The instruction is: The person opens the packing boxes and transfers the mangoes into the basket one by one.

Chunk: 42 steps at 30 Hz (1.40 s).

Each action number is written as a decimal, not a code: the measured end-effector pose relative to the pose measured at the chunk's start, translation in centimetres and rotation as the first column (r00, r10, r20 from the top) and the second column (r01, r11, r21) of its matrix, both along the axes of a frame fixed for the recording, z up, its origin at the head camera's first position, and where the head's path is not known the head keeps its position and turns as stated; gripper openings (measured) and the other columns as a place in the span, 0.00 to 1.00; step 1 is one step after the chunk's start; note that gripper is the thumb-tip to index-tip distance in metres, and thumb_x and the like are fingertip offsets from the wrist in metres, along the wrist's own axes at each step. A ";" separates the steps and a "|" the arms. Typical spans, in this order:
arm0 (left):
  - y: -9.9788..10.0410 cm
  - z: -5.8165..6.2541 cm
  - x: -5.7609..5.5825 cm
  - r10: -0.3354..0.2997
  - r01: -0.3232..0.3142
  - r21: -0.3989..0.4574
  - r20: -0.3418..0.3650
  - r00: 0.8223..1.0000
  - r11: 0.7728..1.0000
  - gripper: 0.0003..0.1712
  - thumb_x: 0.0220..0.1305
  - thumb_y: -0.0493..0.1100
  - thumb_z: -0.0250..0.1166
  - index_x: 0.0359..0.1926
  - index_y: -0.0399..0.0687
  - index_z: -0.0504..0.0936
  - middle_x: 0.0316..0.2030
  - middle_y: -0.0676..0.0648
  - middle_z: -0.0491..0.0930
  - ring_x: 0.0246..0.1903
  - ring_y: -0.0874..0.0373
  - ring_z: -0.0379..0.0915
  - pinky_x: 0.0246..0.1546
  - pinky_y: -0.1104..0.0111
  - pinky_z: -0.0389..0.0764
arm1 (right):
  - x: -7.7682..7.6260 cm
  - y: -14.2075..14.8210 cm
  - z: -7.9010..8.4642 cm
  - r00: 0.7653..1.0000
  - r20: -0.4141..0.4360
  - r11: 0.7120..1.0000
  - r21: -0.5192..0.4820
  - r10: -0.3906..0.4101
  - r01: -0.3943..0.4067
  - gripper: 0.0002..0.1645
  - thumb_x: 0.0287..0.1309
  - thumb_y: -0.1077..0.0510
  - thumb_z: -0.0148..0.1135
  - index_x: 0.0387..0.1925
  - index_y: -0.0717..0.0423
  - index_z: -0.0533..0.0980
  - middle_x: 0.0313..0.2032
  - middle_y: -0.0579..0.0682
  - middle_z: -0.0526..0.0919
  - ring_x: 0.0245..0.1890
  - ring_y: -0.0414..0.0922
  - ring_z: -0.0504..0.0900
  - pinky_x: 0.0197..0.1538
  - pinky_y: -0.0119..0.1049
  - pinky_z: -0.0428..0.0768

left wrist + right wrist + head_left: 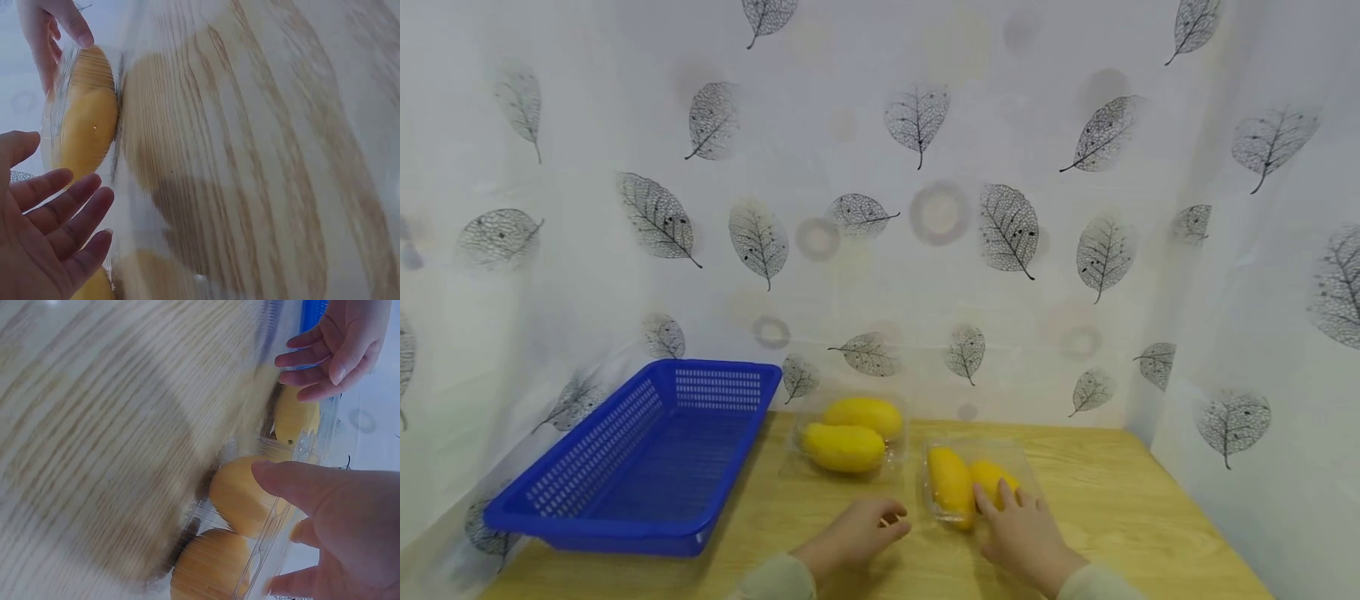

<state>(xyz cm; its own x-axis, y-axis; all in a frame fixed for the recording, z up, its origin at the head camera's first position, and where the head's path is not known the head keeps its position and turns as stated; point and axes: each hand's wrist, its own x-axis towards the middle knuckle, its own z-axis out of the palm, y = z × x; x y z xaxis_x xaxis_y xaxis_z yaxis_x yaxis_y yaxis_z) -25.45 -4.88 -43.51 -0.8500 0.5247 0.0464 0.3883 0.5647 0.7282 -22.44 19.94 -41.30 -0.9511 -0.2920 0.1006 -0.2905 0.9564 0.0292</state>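
Observation:
Two orange-yellow mangoes (950, 485) lie side by side in a clear plastic box (1024, 461) on the table. My right hand (1024, 533) reaches over the box's near right side, fingertips on the right-hand mango (989, 478). In the right wrist view, its thumb (287, 478) lies against a mango (240, 494), with the other fingers spread beyond the box rim. My left hand (861, 531) hovers left of the box, fingers loosely bent with nothing between them. The left wrist view shows its palm and relaxed fingers (69, 219) apart from the mango.
A blue perforated plastic basket (707, 500) stands at the left. Between it and the mango box, farther back, sits another clear plastic box (898, 479) with two yellow mangoes (844, 449). A leaf-patterned white curtain (865, 292) closes off the back and sides of the wooden table (1120, 492).

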 end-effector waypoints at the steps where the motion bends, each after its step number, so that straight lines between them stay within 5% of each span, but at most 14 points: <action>1: 0.0 -0.1 0.2 -0.002 0.001 0.026 0.021 1.000 1.000 0.15 0.65 0.46 0.58 0.44 0.40 0.80 0.35 0.52 0.80 0.34 0.60 0.75 0.37 0.65 0.77 | 0.2 -0.1 -0.1 1.000 -0.004 1.000 -0.001 0.003 -0.003 0.43 0.45 0.44 0.69 0.61 0.58 0.69 0.56 0.71 0.68 0.51 0.71 0.68 0.51 0.69 0.63; 8: 0.2 -0.4 0.6 -0.028 0.001 0.145 0.182 0.983 0.989 0.13 0.66 0.43 0.57 0.43 0.39 0.80 0.31 0.49 0.79 0.29 0.56 0.75 0.30 0.64 0.76 | 1.5 -0.5 0.1 0.999 -0.037 1.000 -0.003 0.030 -0.030 0.43 0.44 0.43 0.70 0.61 0.57 0.69 0.56 0.71 0.69 0.50 0.69 0.70 0.50 0.66 0.67; 14: 0.4 -0.6 0.5 -0.053 -0.004 0.206 0.272 0.961 0.978 0.15 0.67 0.42 0.55 0.45 0.35 0.78 0.35 0.45 0.80 0.34 0.51 0.78 0.35 0.59 0.78 | 2.1 -0.8 0.4 0.999 0.007 0.999 -0.004 0.031 -0.031 0.45 0.45 0.42 0.69 0.63 0.57 0.67 0.57 0.71 0.67 0.52 0.70 0.68 0.52 0.66 0.66; 19: 0.4 -0.7 0.6 -0.069 0.000 0.220 0.306 0.950 0.976 0.16 0.67 0.42 0.54 0.47 0.33 0.78 0.36 0.44 0.81 0.36 0.48 0.79 0.36 0.57 0.79 | 2.5 -1.2 0.3 0.999 -0.007 0.999 0.013 0.044 -0.044 0.44 0.44 0.43 0.70 0.62 0.57 0.67 0.56 0.71 0.68 0.50 0.70 0.69 0.48 0.66 0.69; 27: 0.1 -0.9 1.2 -0.064 0.002 0.205 0.294 0.954 0.979 0.15 0.67 0.44 0.55 0.34 0.35 0.81 0.30 0.45 0.82 0.30 0.58 0.77 0.27 0.69 0.74 | 3.4 -1.8 0.1 0.996 -0.051 0.997 0.026 0.075 -0.074 0.44 0.43 0.43 0.71 0.61 0.57 0.69 0.55 0.71 0.70 0.47 0.69 0.72 0.44 0.64 0.73; 42: -0.1 -1.6 1.9 -0.084 -0.099 0.366 0.453 0.888 0.925 0.17 0.67 0.43 0.55 0.39 0.29 0.78 0.29 0.50 0.81 0.31 0.57 0.80 0.25 0.73 0.74 | 4.6 -2.7 0.8 0.997 0.010 0.996 0.040 0.075 -0.075 0.44 0.44 0.42 0.70 0.62 0.56 0.68 0.56 0.70 0.69 0.50 0.69 0.70 0.46 0.64 0.71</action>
